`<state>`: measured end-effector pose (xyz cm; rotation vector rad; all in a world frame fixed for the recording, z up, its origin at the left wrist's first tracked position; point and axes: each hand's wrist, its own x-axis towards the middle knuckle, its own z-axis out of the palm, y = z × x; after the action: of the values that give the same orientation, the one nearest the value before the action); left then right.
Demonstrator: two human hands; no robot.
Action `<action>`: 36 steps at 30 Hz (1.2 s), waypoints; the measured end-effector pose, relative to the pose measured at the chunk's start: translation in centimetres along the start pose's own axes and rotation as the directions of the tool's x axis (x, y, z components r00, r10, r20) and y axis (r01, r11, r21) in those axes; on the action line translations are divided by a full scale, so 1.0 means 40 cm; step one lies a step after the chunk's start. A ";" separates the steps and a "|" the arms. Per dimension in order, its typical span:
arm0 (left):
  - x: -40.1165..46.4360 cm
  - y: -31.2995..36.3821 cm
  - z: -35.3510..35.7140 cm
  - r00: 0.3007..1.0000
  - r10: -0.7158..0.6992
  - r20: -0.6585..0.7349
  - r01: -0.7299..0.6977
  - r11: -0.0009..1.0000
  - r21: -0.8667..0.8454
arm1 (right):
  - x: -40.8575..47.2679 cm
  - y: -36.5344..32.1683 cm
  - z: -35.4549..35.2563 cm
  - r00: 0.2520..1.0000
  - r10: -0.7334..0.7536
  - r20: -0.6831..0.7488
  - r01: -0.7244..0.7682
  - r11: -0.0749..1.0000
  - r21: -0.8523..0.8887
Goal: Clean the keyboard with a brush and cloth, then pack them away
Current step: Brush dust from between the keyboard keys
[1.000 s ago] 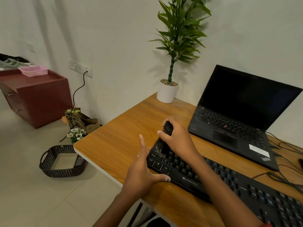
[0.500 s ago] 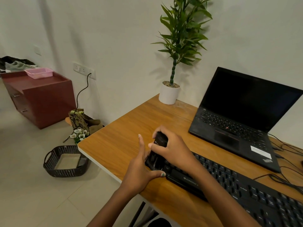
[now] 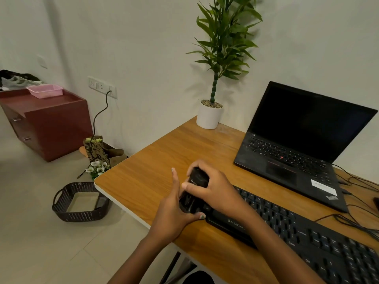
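Note:
A black keyboard [image 3: 291,228] lies across the near right of the wooden desk [image 3: 155,167]. My right hand [image 3: 215,189] grips a black brush [image 3: 194,187] by its handle, with the brush's lower end down at the keyboard's left end. My left hand [image 3: 174,212] stands on its edge against that left end, fingers straight, thumb tip touching the keyboard's front corner. No cloth is in view.
An open black laptop [image 3: 297,148] stands behind the keyboard, with cables [image 3: 359,218] trailing at the right. A potted plant [image 3: 211,111] sits at the desk's far corner. On the floor to the left are a dark woven basket [image 3: 80,201] and a red cabinet [image 3: 47,119].
My right hand has swept the brush leftward along the keys to the keyboard's left end. My left hand has stayed against that end. The camera has shifted slightly.

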<state>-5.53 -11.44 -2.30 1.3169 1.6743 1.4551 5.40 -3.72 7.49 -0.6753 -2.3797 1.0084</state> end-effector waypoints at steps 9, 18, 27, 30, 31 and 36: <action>-0.002 0.005 0.002 1.000 0.000 0.015 0.000 1.000 0.002 | -0.027 0.006 -0.088 0.998 0.041 0.049 -0.035 0.992 -0.121; -0.002 0.003 0.003 1.000 0.001 -0.008 -0.001 1.000 0.007 | -0.020 -0.008 -0.011 0.988 -0.152 0.028 0.153 0.988 -0.025; -0.002 0.002 0.004 1.000 0.012 0.016 -0.013 1.000 0.009 | -0.029 -0.014 -0.099 0.980 0.031 0.196 -0.003 0.990 -0.141; -0.002 -0.001 0.004 1.000 0.015 -0.006 -0.015 1.000 0.022 | -0.022 -0.008 -0.029 0.994 -0.098 0.055 0.099 0.995 -0.006; -0.002 0.000 0.004 1.000 0.013 -0.011 -0.012 1.000 0.026 | -0.021 -0.006 -0.011 0.992 -0.129 0.004 0.129 0.991 0.018; -0.001 -0.003 0.005 1.000 0.004 0.005 -0.004 1.000 0.031 | -0.010 -0.005 -0.046 0.990 -0.050 0.133 0.053 0.998 -0.020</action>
<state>-5.39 -11.38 -2.48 1.3401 1.6987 1.4318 6.76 -3.12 8.70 -0.5686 -2.5136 1.0339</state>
